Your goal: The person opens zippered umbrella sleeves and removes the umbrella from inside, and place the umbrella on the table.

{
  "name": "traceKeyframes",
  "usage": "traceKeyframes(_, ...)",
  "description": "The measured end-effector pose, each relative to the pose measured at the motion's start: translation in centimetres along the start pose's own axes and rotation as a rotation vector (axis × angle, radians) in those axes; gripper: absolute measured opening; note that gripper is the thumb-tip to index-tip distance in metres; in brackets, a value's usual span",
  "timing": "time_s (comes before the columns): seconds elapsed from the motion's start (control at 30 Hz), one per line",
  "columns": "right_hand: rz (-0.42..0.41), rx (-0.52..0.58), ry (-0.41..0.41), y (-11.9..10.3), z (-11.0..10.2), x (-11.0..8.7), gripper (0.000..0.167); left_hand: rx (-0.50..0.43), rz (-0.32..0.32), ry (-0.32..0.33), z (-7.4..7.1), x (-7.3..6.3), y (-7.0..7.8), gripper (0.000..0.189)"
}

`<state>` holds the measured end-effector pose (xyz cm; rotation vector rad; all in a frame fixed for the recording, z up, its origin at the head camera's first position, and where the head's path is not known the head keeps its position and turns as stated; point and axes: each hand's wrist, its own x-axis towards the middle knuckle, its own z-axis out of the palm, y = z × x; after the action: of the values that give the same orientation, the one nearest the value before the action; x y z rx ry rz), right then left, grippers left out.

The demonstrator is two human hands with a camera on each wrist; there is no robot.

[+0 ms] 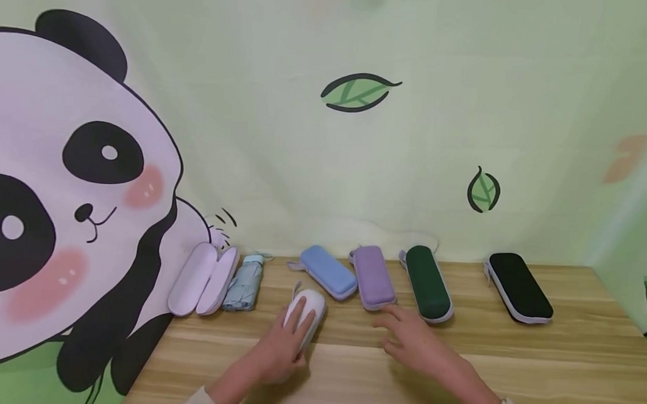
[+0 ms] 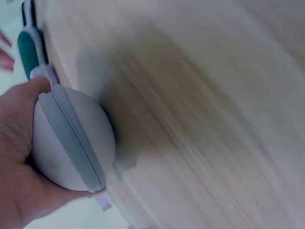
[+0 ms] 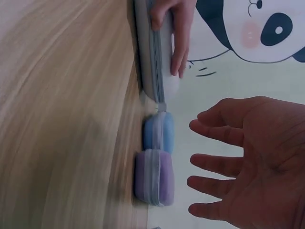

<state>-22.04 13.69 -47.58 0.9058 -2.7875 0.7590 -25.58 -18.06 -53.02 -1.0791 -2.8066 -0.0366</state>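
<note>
Left hand (image 1: 277,353): white case (image 1: 313,300) gripped in fingers, long axis pointed toward tabletop (image 1: 518,371) back edge; fingers of right hand (image 1: 414,341) held spread, purple case (image 1: 373,278) nearest.

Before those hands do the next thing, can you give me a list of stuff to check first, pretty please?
1. White case held: ok. The left hand grips it.
2. Its zip closed: ok where it shows; the far side is hidden.
3. Right hand free: ok. It holds nothing and is near the purple case.
4. Every case closed: not ok. The pale case at the far left, beside the folded umbrella, is open.
5. Something inside the white case: cannot tell. The outside hides it.
</note>
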Motion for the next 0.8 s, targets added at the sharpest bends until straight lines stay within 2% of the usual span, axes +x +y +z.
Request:
traceKeyframes(0.1,-0.02,-0.044,0.0,0.0,0.6,0.3,0.033,0.085,0.2,-0.001,-0.2,-0.5,0.7,0.089)
traceKeyframes(0.2,-0.005,-0.072,-0.014,-0.1,1.3,0.6,0.036,0.151,0.388,0.029,-0.3,-0.9,1.3,0.093)
traceKeyframes(0.33,0.031,-0.078,-0.012,-0.3,1.7,0.6,0.035,0.152,0.561,0.042,-0.7,-1.4,2.0,0.095)
traceKeyframes(0.47,-0.007,-0.107,-0.029,-0.2,2.1,0.6,0.027,0.133,0.674,0.003,-1.0,-1.8,2.8,0.088)
traceKeyframes(0.57,-0.001,-0.101,-0.095,-0.3,2.2,0.8,0.018,0.137,0.735,-0.022,-0.9,-2.0,3.4,0.079)
traceKeyframes(0.67,0.013,-0.083,-0.18,-0.4,2.0,0.9,0.012,0.119,0.772,-0.021,-0.7,-2.1,3.9,0.071)
traceKeyframes(0.8,-0.036,-0.082,-0.253,-0.4,1.7,1.0,0.01,0.117,0.797,0.022,-0.5,-2.3,4.1,0.067)
